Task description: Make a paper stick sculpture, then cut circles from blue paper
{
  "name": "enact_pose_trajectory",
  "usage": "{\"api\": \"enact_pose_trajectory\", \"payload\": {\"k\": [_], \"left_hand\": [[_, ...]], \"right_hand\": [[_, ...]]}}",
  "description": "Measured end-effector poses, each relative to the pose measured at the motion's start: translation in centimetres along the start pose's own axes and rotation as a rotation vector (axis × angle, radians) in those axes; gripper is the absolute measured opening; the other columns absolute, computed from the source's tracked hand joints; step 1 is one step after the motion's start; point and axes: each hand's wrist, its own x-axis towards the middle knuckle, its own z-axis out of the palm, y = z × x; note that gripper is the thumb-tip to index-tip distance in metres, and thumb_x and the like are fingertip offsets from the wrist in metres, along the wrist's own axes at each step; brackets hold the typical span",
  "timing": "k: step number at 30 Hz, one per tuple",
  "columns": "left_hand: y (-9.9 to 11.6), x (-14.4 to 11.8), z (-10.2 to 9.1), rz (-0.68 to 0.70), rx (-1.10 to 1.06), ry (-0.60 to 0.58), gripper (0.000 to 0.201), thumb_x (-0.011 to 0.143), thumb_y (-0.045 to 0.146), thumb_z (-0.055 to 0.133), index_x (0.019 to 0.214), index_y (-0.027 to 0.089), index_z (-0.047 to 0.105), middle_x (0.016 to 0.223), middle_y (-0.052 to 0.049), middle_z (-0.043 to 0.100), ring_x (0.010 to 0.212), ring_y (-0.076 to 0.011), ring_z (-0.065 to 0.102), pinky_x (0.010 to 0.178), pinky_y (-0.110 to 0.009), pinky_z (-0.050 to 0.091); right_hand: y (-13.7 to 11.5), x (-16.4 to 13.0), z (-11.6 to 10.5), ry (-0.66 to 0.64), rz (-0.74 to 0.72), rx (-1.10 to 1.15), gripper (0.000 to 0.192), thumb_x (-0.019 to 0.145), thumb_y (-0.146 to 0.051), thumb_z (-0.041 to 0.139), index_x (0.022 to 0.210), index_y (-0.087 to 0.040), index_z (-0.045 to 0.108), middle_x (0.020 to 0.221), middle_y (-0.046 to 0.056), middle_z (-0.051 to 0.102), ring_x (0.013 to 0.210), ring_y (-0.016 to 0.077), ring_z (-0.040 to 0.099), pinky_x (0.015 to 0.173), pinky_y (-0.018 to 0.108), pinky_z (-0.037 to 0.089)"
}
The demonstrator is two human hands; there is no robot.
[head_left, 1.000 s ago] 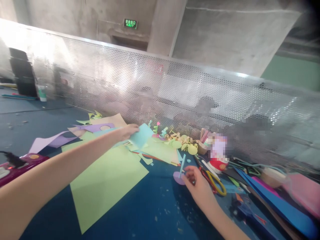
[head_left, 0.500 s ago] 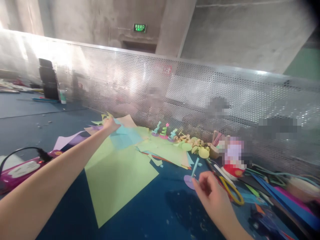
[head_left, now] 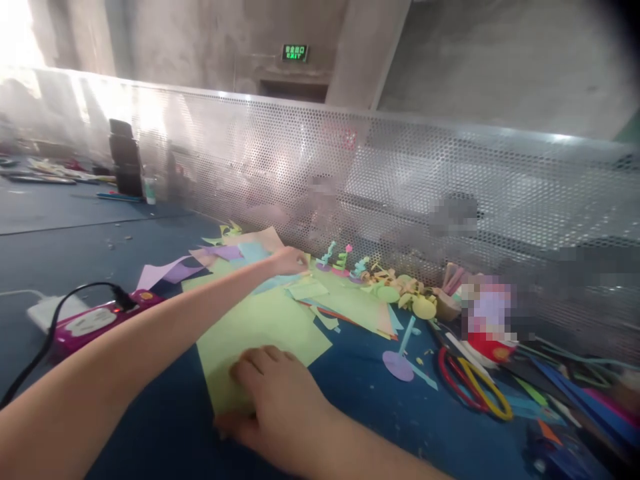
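Note:
My right hand (head_left: 285, 407) is closed at the near corner of a large light green paper sheet (head_left: 280, 327), fingers on top and thumb at the edge. Stretched out over the far papers, my left hand (head_left: 289, 260) has its fingers curled; what they hold, if anything, cannot be made out. Under and around it lie a light blue sheet (head_left: 254, 251) and a peach sheet (head_left: 267, 238). Right of the green sheet stands a purple paper disc (head_left: 399, 367) with an upright blue paper stem (head_left: 407, 335).
Small finished paper plants (head_left: 342, 263) stand along the perforated metal barrier (head_left: 280, 160). Scissors with red and yellow handles (head_left: 485, 390), a red-and-white container (head_left: 493, 347) and paper strips lie at right. A magenta power strip (head_left: 95, 327) with a black cable is at left.
My right hand has moved left from beside the purple disc onto the green sheet. My left hand has shifted right across the papers, off the blue sheet. The view has turned slightly left.

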Motion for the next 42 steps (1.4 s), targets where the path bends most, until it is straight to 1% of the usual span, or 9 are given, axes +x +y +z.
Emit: {"api": "enact_pose_trajectory", "payload": {"k": [4, 8, 12, 18, 21, 25, 31, 35, 42], "left_hand": [[4.3, -2.0, 0.6, 0.184, 0.072, -0.116, 0.019, 0.076, 0.027, 0.057, 0.088, 0.018, 0.069, 0.098, -0.005, 0.067, 0.096, -0.0231, 0.058, 0.084, -0.029, 0.041], [7.3, -4.5, 0.7, 0.312, 0.079, -0.246, 0.022, 0.076, 0.029, 0.054, 0.086, 0.018, 0.070, 0.086, -0.004, 0.071, 0.079, -0.0178, 0.062, 0.068, -0.022, 0.042], [9.5, -7.6, 0.2, 0.375, 0.101, -0.354, 0.023, 0.076, 0.036, 0.055, 0.079, 0.018, 0.069, 0.078, -0.005, 0.069, 0.067, -0.0161, 0.059, 0.057, -0.022, 0.039], [10.9, -12.2, 0.5, 0.627, 0.093, -0.737, 0.043, 0.069, 0.053, 0.062, 0.099, 0.022, 0.061, 0.093, -0.004, 0.062, 0.079, -0.0182, 0.057, 0.065, -0.024, 0.041], [10.9, -13.9, 1.8, 0.721, 0.068, -0.658, 0.051, 0.065, 0.058, 0.064, 0.106, 0.028, 0.059, 0.102, -0.005, 0.057, 0.095, -0.0232, 0.052, 0.077, -0.028, 0.041], [10.4, -15.4, 3.7, 0.782, 0.130, -0.474, 0.045, 0.071, 0.053, 0.062, 0.108, 0.028, 0.058, 0.100, -0.005, 0.056, 0.090, -0.0227, 0.052, 0.075, -0.030, 0.040], [10.0, -16.3, 4.8, 0.817, 0.300, -0.338, 0.021, 0.086, 0.021, 0.042, 0.098, 0.024, 0.059, 0.085, -0.004, 0.059, 0.075, -0.0190, 0.055, 0.064, -0.029, 0.040], [9.8, -16.6, 4.1, 0.779, 0.226, -0.375, 0.013, 0.084, 0.022, 0.047, 0.084, 0.021, 0.059, 0.082, -0.003, 0.060, 0.076, -0.0177, 0.056, 0.067, -0.027, 0.041], [8.9, -15.3, 1.5, 0.514, -0.074, -0.667, 0.015, 0.071, 0.030, 0.067, 0.084, 0.022, 0.068, 0.083, 0.000, 0.062, 0.079, -0.0136, 0.058, 0.070, -0.019, 0.044]], "right_hand": [[0.7, -1.7, -0.4, -0.037, 0.033, -0.087, 0.017, 0.083, -0.027, 0.054, 0.097, -0.017, 0.057, 0.096, 0.006, 0.064, 0.088, 0.0226, 0.058, 0.077, 0.034, 0.049], [2.2, -6.8, -2.3, -0.005, 0.123, 0.011, 0.030, 0.082, -0.011, 0.042, 0.107, -0.018, 0.057, 0.107, 0.008, 0.064, 0.103, 0.0198, 0.058, 0.091, 0.031, 0.045], [3.3, -12.5, -4.2, 0.057, 0.232, -0.080, 0.035, 0.074, -0.008, 0.044, 0.104, -0.018, 0.059, 0.107, 0.008, 0.066, 0.102, 0.0201, 0.060, 0.090, 0.032, 0.048], [3.7, -17.6, -5.9, 0.089, 0.321, -0.124, 0.012, 0.079, -0.015, 0.053, 0.086, -0.020, 0.062, 0.098, 0.006, 0.068, 0.094, 0.0176, 0.062, 0.083, 0.029, 0.051], [3.8, -18.4, -6.2, 0.119, 0.363, -0.064, 0.014, 0.085, -0.019, 0.050, 0.085, -0.023, 0.064, 0.095, 0.004, 0.066, 0.094, 0.0159, 0.061, 0.082, 0.026, 0.050], [3.9, -18.7, -6.4, 0.120, 0.453, 0.027, 0.018, 0.087, -0.020, 0.048, 0.081, -0.024, 0.064, 0.086, 0.003, 0.062, 0.081, 0.0136, 0.060, 0.070, 0.023, 0.051], [4.9, -19.3, -5.7, 0.167, 0.311, -0.004, 0.023, 0.086, -0.013, 0.050, 0.103, -0.023, 0.062, 0.094, 0.004, 0.063, 0.087, 0.0147, 0.059, 0.076, 0.025, 0.050], [5.5, -19.4, -5.5, 0.150, 0.296, -0.060, 0.022, 0.086, -0.015, 0.051, 0.105, -0.022, 0.061, 0.097, 0.005, 0.062, 0.091, 0.0162, 0.058, 0.079, 0.028, 0.050], [5.4, -19.8, -6.1, 0.061, 0.371, -0.039, 0.014, 0.088, -0.023, 0.050, 0.099, -0.024, 0.058, 0.090, 0.003, 0.061, 0.084, 0.0145, 0.059, 0.074, 0.027, 0.049]]}}
